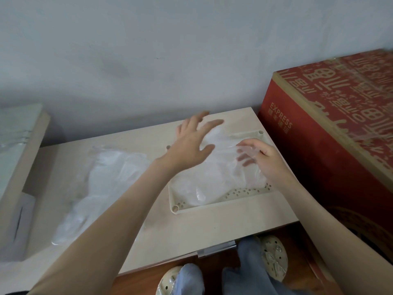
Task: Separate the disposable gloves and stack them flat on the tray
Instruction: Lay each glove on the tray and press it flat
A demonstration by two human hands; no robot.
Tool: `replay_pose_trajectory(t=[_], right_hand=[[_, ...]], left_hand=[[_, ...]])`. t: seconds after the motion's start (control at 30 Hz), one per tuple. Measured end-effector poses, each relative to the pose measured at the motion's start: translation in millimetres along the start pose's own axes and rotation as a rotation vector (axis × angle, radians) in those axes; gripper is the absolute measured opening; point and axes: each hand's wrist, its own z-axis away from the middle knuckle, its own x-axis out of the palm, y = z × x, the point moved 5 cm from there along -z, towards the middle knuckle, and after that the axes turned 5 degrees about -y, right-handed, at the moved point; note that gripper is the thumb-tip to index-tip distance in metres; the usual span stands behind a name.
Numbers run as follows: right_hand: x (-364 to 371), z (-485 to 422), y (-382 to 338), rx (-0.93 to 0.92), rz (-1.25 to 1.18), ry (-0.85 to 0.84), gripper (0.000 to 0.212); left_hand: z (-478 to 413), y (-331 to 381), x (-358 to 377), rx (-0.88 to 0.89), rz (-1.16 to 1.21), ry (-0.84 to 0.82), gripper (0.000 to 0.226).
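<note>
HEAD VIEW: At centre right of the frame, a person's left hand [191, 141], fingers straight and spread, reaches over a thin clear plastic disposable glove [212, 177] lying on the cream perforated plastic tray [212, 207]. Blur hides whether the palm presses the film or hovers just above it. The right hand [265, 160], fingers curled, pinches the same film at its right-hand edge. A loose pile of unsorted clear gloves [102, 179] lies well apart at centre left on the pale wood-grain table [212, 226], and a red printed cardboard box [329, 124] stands just beside the table at the right of the frame. The film looks near weightless, limp and clingy. It is likely to wrinkle, stick to skin or to the sheet below, and tear if tugged hard. It is probably best taken with a light pinch at the cuff or an outer edge, the other palm smoothing it flat.
</note>
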Motion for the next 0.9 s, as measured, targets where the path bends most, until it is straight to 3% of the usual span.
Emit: replay_pose_trajectory(t=[0.1,0.2,0.3,0.4,0.5,0.63,0.77,0.83,0.9], right_hand=[[2,2,-10,-0.046,0.063,-0.051,0.046],[5,4,-14,-0.048,0.092,-0.089,0.038],[2,6,-12,-0.005,0.037,-0.059,0.021],[1,8,-11,0.045,0.017,-0.032,0.019],[0,8,-6,0.105,0.012,0.019,0.022],[1,4,5,0.22,0.019,0.113,0.024],[2,4,15,0.3,0.08,0.197,0.025],[1,5,19,0.321,0.085,0.232,0.026],[0,6,22,0.337,0.12,0.258,0.027]], left_hand=[[-16,26,3,0.168,-0.142,-0.134,0.053],[-30,33,7,0.202,-0.221,-0.244,0.015],[-38,24,10,0.103,-0.242,-0.361,0.023],[-38,13,4,0.004,-0.203,-0.405,0.029],[-41,5,-9,-0.063,-0.226,-0.3,0.033],[-39,-1,-20,-0.123,-0.438,-0.014,0.018],[-17,-3,-3,-0.133,-0.446,0.323,0.038],[-5,0,18,-0.095,-0.424,0.275,0.048],[8,4,44,-0.03,-0.408,0.116,0.06]])
